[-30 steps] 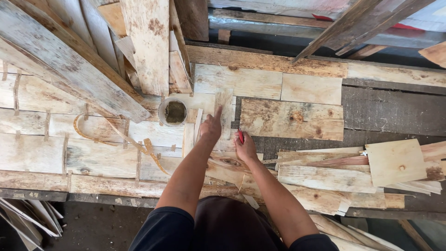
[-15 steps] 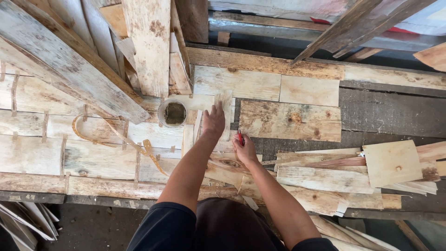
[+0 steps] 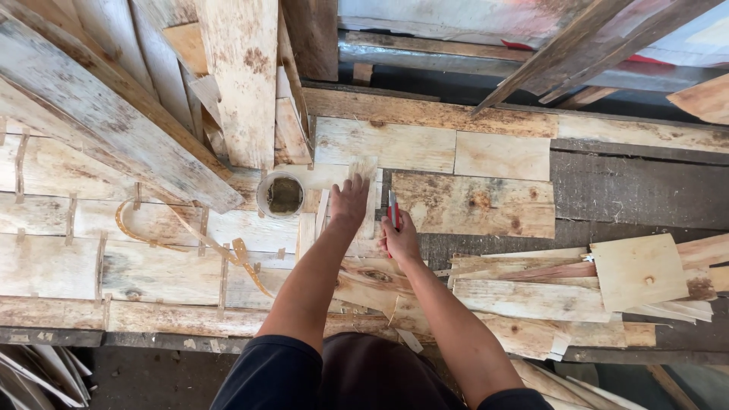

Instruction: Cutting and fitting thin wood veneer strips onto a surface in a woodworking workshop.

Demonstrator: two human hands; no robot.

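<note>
A narrow strip of pale wood veneer [image 3: 367, 182] is shown lying lengthwise on the work surface [image 3: 630, 182], at about twelve o'clock from the person. Its surface is light yellow-white, thin and rough-grained, and its far end is ragged. The left hand [image 3: 349, 203] is laid flat on the strip's near part, fingers stretched forward and pressed down on it. Just beside it, at three o'clock, the right hand [image 3: 400, 241] is seen closed around a red-handled cutter [image 3: 392, 209], whose tip is set along the strip's right edge. A small round container [image 3: 282, 194] is placed at nine o'clock from the left hand. Loose veneer offcuts [image 3: 577, 296] are piled at four o'clock from the right hand.
</note>
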